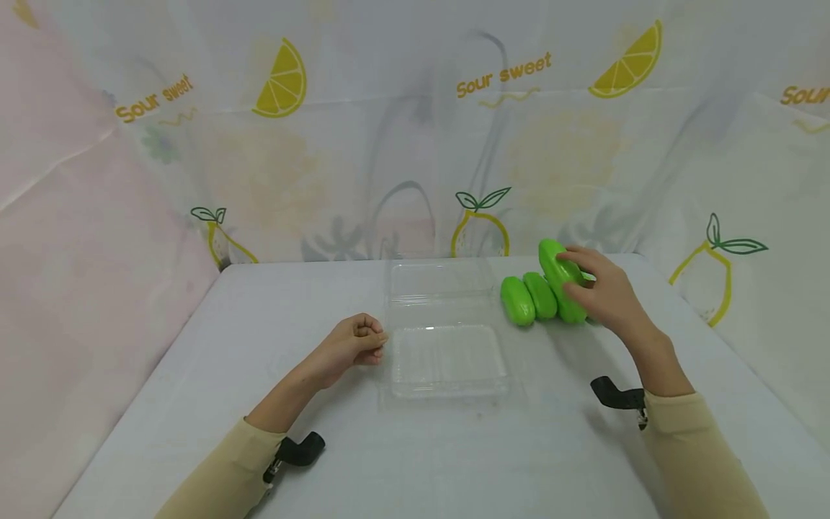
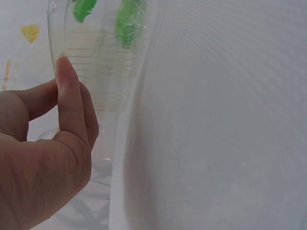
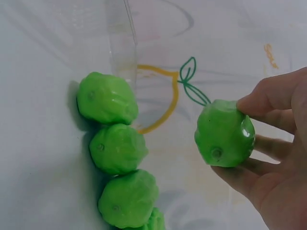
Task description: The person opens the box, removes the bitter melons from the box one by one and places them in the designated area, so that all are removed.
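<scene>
An open clear plastic clamshell box (image 1: pixel 447 360) lies mid-table, its lid (image 1: pixel 441 281) folded back toward the far side. My left hand (image 1: pixel 350 342) is at the box's left edge, thumb and fingertips pinching the rim, as the left wrist view also shows. In my right hand (image 1: pixel 606 292) is a bumpy, oblong green bitter melon (image 3: pixel 223 134), gripped between thumb and fingers and raised above the others. Below it, several more bitter melons (image 1: pixel 517 301) lie side by side in a row right of the box; the rightmost are partly hidden by the held one and the hand.
A white cloth covers the table (image 1: pixel 292 288). Behind and beside it hang pale curtains (image 1: pixel 350 158) printed with lemons and lettering. Black wrist mounts (image 1: pixel 301 450) sit on both sleeves.
</scene>
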`<state>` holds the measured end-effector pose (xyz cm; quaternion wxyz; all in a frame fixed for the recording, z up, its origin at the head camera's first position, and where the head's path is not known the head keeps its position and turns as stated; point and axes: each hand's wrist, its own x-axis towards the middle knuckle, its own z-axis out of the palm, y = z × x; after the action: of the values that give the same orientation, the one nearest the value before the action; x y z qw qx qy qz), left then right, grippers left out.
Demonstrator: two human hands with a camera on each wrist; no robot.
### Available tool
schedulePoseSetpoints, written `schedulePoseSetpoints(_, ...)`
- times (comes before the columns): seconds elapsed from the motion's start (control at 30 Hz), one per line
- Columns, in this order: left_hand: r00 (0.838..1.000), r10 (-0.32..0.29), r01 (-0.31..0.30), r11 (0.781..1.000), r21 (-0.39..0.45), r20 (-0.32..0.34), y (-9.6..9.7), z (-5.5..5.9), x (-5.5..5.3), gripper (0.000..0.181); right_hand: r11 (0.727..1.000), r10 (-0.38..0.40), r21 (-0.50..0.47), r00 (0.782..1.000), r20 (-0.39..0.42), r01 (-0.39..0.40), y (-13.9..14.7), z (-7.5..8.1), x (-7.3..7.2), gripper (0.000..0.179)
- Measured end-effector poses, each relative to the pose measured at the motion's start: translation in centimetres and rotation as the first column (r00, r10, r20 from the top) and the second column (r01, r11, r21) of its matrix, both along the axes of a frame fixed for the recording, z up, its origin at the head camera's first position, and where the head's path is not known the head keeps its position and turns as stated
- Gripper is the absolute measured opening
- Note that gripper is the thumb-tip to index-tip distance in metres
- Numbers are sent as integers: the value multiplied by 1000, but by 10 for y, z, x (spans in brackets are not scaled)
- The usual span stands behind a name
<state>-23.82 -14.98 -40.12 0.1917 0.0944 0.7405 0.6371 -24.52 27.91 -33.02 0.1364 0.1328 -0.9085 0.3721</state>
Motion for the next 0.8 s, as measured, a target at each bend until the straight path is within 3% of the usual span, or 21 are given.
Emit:
schedulePoseSetpoints(0.47, 1000, 1, -1, 1000, -1, 3, 2, -1, -1, 18, 996, -80, 25, 997, -4, 80, 31, -3, -2, 45)
schedulePoseSetpoints(0.8, 1000, 5, -5, 1000, 1, -1, 0, -2, -1, 18, 984, -143, 112, 990, 14, 141, 62, -13, -6, 45)
